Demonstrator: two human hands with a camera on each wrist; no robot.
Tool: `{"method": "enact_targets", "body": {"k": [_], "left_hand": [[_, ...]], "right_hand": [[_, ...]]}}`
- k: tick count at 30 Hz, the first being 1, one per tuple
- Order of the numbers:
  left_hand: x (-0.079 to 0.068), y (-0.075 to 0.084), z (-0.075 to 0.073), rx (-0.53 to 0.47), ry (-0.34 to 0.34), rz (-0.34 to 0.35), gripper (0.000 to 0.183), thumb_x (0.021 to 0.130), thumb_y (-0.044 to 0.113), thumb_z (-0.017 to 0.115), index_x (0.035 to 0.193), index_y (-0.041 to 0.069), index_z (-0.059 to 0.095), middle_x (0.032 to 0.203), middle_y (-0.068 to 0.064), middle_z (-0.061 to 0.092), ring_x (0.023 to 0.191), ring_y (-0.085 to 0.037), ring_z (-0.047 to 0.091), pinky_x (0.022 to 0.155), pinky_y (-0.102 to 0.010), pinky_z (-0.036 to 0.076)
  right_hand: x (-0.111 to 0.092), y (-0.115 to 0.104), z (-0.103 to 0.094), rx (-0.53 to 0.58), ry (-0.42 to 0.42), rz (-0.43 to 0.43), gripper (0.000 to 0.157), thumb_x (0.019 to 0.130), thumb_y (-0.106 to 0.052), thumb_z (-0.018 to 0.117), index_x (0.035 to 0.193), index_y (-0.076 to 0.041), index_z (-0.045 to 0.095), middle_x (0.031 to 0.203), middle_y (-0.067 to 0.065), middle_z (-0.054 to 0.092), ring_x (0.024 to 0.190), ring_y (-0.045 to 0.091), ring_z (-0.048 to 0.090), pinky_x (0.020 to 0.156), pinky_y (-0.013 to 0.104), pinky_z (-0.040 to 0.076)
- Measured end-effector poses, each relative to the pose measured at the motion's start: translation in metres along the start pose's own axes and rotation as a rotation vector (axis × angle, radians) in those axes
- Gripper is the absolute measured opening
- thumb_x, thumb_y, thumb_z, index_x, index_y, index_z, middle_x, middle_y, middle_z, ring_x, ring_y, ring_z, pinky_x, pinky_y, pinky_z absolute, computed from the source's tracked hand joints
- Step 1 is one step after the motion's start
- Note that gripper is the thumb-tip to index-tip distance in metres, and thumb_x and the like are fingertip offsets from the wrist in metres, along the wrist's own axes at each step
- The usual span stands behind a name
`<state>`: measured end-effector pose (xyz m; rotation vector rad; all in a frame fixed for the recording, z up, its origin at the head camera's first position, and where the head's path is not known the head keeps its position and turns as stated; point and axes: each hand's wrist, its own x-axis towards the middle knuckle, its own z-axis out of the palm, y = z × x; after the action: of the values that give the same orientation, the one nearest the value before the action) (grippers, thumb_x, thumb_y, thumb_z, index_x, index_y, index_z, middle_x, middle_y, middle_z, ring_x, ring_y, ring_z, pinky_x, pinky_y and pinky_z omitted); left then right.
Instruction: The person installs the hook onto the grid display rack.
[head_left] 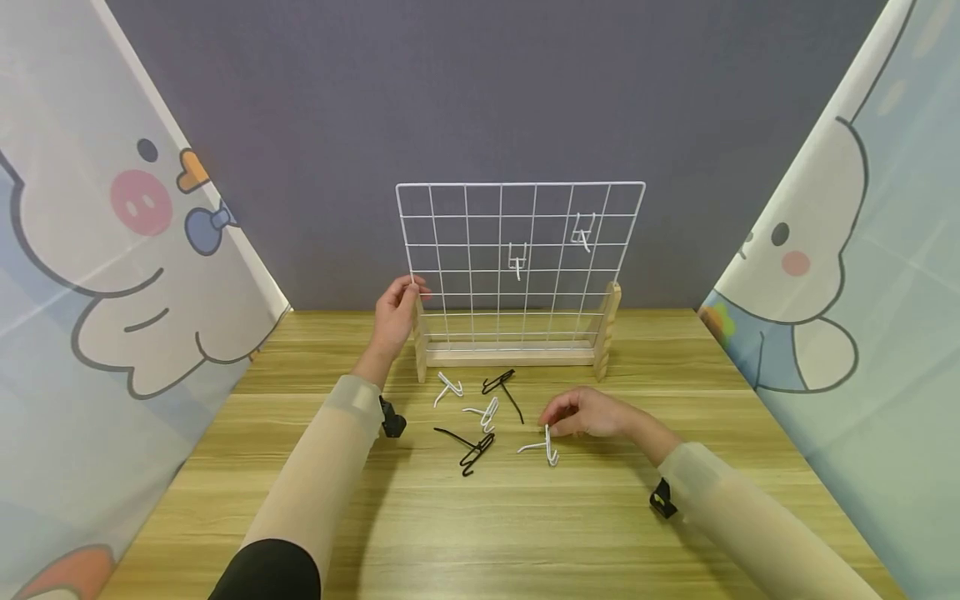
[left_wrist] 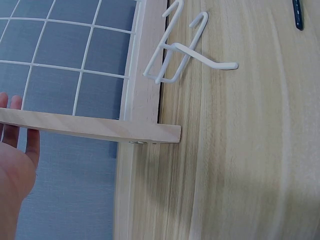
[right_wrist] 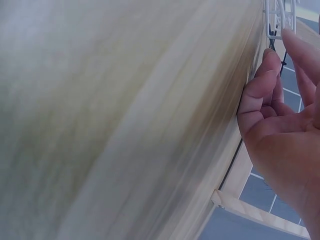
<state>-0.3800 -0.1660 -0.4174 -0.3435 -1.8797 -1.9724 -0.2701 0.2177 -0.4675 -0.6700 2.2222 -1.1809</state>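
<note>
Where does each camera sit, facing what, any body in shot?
Head: head-worn, forward and down at wire grid; left hand, right hand, sleeves show.
Left wrist: wrist-worn, faces wooden post and white hook; left hand at left edge.
Right wrist: wrist-worn, looks across tabletop; right hand at right edge.
Head and left wrist share left hand and grid.

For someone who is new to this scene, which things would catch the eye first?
Probably the white wire grid at the centre, in a wooden stand, with two white hooks hung on it. The big cartoon figures on the left and right panels would likely come next. In front of the grid, two black hooks and two loose white hooks lie on the table; the right grip holds another white one.
</note>
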Motion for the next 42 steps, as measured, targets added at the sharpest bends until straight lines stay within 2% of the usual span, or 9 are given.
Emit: {"method": "enact_targets", "body": {"k": [6, 9, 17, 19, 23, 26, 30, 35, 42], "left_hand": [[0.000, 0.000, 0.002, -0.020, 0.008, 0.004, 0.029, 0.115, 0.009, 0.053, 0.127, -0.014, 0.065, 0.110, -0.022, 0.076, 0.106, -0.035, 0.076, 0.108, -0.047, 0.058], [0.000, 0.000, 0.002, -0.026, 0.005, 0.005, 0.029, 0.115, 0.009, 0.053, 0.127, -0.014, 0.065, 0.109, -0.020, 0.076, 0.105, -0.034, 0.076, 0.110, -0.051, 0.057], [-0.001, -0.001, 0.000, -0.009, 0.006, -0.003, 0.030, 0.115, 0.011, 0.053, 0.128, -0.013, 0.065, 0.103, -0.005, 0.077, 0.101, -0.023, 0.075, 0.099, -0.029, 0.059], [0.000, -0.002, -0.001, -0.016, 0.008, -0.001, 0.028, 0.115, 0.011, 0.052, 0.125, -0.011, 0.066, 0.103, -0.005, 0.077, 0.102, -0.025, 0.075, 0.099, -0.029, 0.059], [0.000, -0.003, -0.001, -0.019, 0.013, 0.001, 0.019, 0.115, 0.011, 0.053, 0.116, 0.005, 0.072, 0.101, -0.002, 0.077, 0.102, -0.028, 0.076, 0.099, -0.030, 0.059], [0.001, -0.003, -0.001, -0.018, 0.012, -0.001, 0.020, 0.115, 0.011, 0.053, 0.116, 0.005, 0.072, 0.102, -0.004, 0.078, 0.104, -0.030, 0.075, 0.100, -0.029, 0.059], [0.001, -0.003, -0.001, -0.013, 0.015, -0.010, 0.025, 0.115, 0.012, 0.053, 0.123, -0.006, 0.068, 0.108, -0.017, 0.077, 0.107, -0.035, 0.074, 0.100, -0.028, 0.059], [0.001, -0.003, 0.000, -0.015, 0.010, -0.018, 0.019, 0.115, 0.014, 0.055, 0.115, 0.010, 0.074, 0.117, -0.029, 0.075, 0.103, -0.025, 0.075, 0.098, -0.026, 0.058], [0.001, -0.002, -0.001, -0.010, 0.016, -0.026, 0.019, 0.114, 0.014, 0.056, 0.112, 0.016, 0.074, 0.108, -0.010, 0.079, 0.105, -0.027, 0.076, 0.083, -0.023, 0.052]], "right_hand": [[-0.005, 0.003, -0.002, -0.024, 0.023, -0.003, 0.015, 0.101, -0.013, 0.079, 0.114, -0.007, 0.081, 0.100, 0.006, 0.076, 0.073, 0.013, 0.054, 0.061, 0.022, 0.046], [-0.009, 0.005, -0.003, -0.031, 0.030, -0.010, 0.013, 0.100, -0.013, 0.079, 0.112, -0.007, 0.081, 0.096, 0.005, 0.074, 0.069, 0.012, 0.052, 0.059, 0.021, 0.044], [-0.018, 0.010, -0.010, -0.041, 0.058, 0.011, 0.011, 0.100, -0.011, 0.079, 0.109, -0.007, 0.081, 0.088, 0.003, 0.070, 0.065, 0.011, 0.049, 0.056, 0.020, 0.042], [-0.021, 0.010, -0.011, -0.047, 0.071, 0.019, 0.011, 0.100, -0.012, 0.078, 0.110, -0.007, 0.081, 0.086, 0.003, 0.069, 0.065, 0.011, 0.049, 0.056, 0.021, 0.042], [-0.024, 0.013, -0.013, -0.023, 0.085, 0.029, 0.011, 0.101, -0.011, 0.077, 0.111, -0.005, 0.079, 0.083, 0.003, 0.066, 0.064, 0.011, 0.048, 0.056, 0.021, 0.040], [-0.025, 0.015, -0.014, 0.009, 0.090, 0.026, 0.012, 0.102, -0.010, 0.075, 0.111, -0.002, 0.078, 0.084, 0.007, 0.068, 0.064, 0.010, 0.049, 0.056, 0.022, 0.040], [-0.026, 0.016, -0.014, 0.018, 0.103, 0.027, 0.013, 0.103, -0.011, 0.075, 0.112, -0.001, 0.077, 0.087, 0.012, 0.071, 0.066, 0.010, 0.051, 0.056, 0.023, 0.042], [-0.025, 0.018, -0.014, -0.003, 0.131, 0.045, 0.015, 0.102, -0.012, 0.074, 0.113, -0.001, 0.076, 0.088, 0.012, 0.072, 0.070, 0.012, 0.056, 0.059, 0.023, 0.045], [-0.025, 0.021, -0.015, -0.002, 0.181, 0.053, 0.017, 0.103, -0.009, 0.072, 0.114, 0.003, 0.073, 0.091, 0.010, 0.072, 0.075, 0.012, 0.061, 0.060, 0.022, 0.047]]}}
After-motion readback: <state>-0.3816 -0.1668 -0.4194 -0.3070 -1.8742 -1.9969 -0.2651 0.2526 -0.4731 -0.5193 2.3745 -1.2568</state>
